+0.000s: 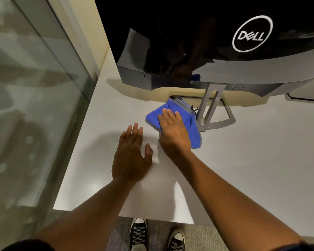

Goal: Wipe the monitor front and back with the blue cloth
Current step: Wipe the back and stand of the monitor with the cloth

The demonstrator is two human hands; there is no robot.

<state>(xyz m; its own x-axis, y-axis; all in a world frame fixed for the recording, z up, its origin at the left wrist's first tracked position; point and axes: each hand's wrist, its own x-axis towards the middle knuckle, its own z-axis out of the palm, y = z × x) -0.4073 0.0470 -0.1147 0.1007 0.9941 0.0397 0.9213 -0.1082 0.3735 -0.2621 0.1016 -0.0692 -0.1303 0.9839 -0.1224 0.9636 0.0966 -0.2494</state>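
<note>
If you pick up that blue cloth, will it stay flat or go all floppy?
Probably floppy: the blue cloth already lies folded and rumpled under the right hand. It looks thin, so likely light. On the smooth white desk it would probably slide easily.

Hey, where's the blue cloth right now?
In the head view the blue cloth lies on the white desk, centre frame, under the right hand, against the monitor stand.

White desk (243, 160), glass partition (25, 87), grey carpet (156, 230)
</note>
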